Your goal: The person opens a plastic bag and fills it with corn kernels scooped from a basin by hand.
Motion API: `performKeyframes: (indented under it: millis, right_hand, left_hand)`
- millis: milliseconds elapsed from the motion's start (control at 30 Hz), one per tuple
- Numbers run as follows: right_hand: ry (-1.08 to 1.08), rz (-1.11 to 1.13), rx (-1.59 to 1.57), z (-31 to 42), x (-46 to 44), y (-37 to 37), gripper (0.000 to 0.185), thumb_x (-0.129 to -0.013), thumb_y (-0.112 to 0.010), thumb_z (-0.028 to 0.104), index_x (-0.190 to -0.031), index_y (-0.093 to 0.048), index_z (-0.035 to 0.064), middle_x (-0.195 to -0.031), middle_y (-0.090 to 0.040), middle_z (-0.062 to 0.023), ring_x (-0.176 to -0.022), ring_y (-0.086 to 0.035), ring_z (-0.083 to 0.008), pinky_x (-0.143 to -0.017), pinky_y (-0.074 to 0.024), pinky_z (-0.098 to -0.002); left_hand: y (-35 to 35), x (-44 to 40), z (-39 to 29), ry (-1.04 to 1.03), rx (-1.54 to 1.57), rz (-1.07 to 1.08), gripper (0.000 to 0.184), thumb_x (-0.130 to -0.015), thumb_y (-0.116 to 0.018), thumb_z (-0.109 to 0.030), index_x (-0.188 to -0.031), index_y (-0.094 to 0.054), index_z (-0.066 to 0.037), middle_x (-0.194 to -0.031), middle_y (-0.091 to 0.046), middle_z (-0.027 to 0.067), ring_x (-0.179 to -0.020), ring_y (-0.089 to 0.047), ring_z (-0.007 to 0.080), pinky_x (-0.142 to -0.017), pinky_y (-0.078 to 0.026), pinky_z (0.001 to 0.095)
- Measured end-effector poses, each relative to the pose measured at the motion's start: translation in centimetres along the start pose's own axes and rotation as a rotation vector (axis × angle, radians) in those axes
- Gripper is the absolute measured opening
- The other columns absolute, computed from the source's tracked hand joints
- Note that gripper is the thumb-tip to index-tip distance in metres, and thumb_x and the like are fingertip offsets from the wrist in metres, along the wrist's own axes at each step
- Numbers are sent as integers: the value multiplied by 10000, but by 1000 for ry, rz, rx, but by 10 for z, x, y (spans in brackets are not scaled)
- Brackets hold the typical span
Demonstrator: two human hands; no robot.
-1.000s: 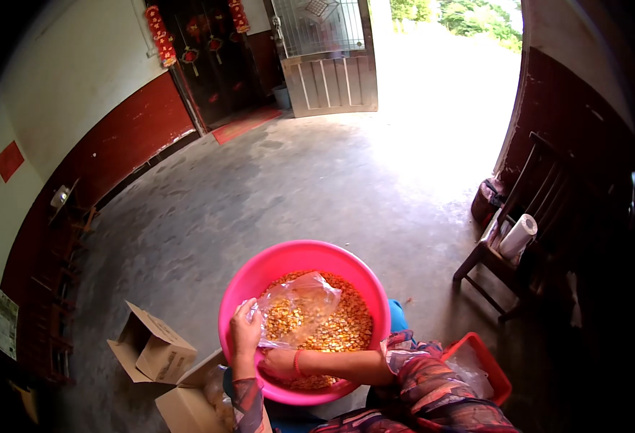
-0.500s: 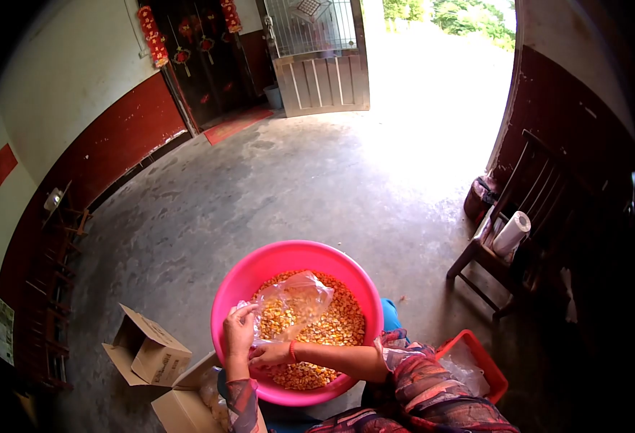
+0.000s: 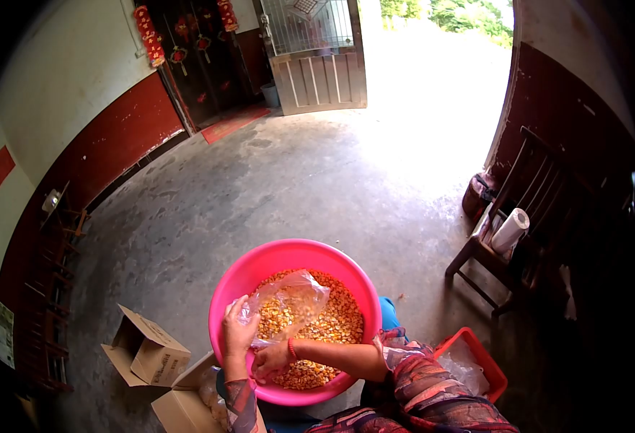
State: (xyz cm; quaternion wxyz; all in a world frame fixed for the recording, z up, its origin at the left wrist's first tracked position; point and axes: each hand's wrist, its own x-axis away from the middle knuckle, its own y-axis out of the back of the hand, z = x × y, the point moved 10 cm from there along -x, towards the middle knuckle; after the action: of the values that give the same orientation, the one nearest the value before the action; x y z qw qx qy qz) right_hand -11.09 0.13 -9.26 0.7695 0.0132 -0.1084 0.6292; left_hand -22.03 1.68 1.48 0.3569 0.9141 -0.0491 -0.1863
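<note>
A pink basin [image 3: 366, 289] stands before me, holding a layer of yellow-orange corn kernels [image 3: 332, 328]. Over the kernels lies a clear plastic bag [image 3: 306, 289], its left edge pinched by my left hand [image 3: 239, 330] at the basin's left side. My right hand [image 3: 268, 362], with a red band at the wrist, crosses in front and sits low by the basin's left inner wall, just under the left hand. Its fingers are curled, and what they hold, if anything, is hidden.
An open cardboard box [image 3: 162, 353] stands left of the basin, with plastic bags in a second open box part [image 3: 180, 411]. To the right, a red tray [image 3: 497, 382] holds clear bags. A wooden chair [image 3: 490, 263] carries a white roll [image 3: 510, 229].
My left hand has turned slightly, its fingers drawn in over the bag's edge. The right hand has dropped a little, its fingers now more curled.
</note>
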Motion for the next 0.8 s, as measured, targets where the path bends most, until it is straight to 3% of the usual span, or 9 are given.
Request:
performKeyframes:
  millis: [200,267,433,600,700,767,800]
  right_hand:
    - [137,185,-292,41,21,-14,222,-937,-476,263,-857,-581,84,-508,-346,85,-391,-301,-24,-356,-218,-191]
    - [172,170,-369,46,26,-5,230,-943,-472,273,-861,-565,80,-507,-326,91,-391,-287,-18,-355,-209,-187]
    - [287,120,-528,62,39,13,247,-955,-466,277,-853,-537,63,-521,-293,109,-404,-244,-2,-355,-177,-178]
    - [267,16,-535,58,48,32,236,-953,-469,263,-886,-556,54,-537,-290,111,-420,-251,2,-366,-169,-179]
    - [216,-366,-598,25,48,76,159,-917,-516,225,-905,-584,82,-686,-530,48,-478,-378,-24,-390,-284,-185]
    - [226,-677,-712,16,70,107,136,-879,-554,216,-906,-589,87,-678,-521,49,-536,-446,-50,-446,-358,-194]
    - [249,-774,-713,14,78,116,134,-871,-559,206,-911,-588,82,-650,-494,52,-510,-424,-49,-428,-341,-194]
  left_hand:
    - [4,1,5,22,54,-37,483,-689,-578,14,-1167,-563,-61,-1059,-578,190,-1023,-553,337,-882,-447,375]
    - [5,1,7,10,61,-61,497,-697,-512,48,-1178,-557,-67,-1061,-579,191,-1019,-554,337,-880,-445,385]
    - [3,-1,16,-6,78,-57,491,-721,-484,47,-1193,-546,-70,-1063,-587,190,-1003,-564,338,-882,-442,387]
    - [6,-1,11,40,83,-62,482,-749,-477,26,-1218,-528,-75,-1087,-587,202,-996,-571,340,-870,-448,378]
    - [6,2,27,131,133,-77,506,-759,-489,19,-1255,-494,-84,-1128,-573,216,-1017,-566,336,-849,-451,368]
    - [13,3,10,72,120,-138,485,-777,-487,17,-1252,-495,-75,-1138,-566,227,-1039,-556,351,-864,-442,382]
    - [18,2,1,23,37,-161,477,-784,-483,20,-1252,-493,-67,-1144,-561,231,-1056,-545,365,-878,-438,386]
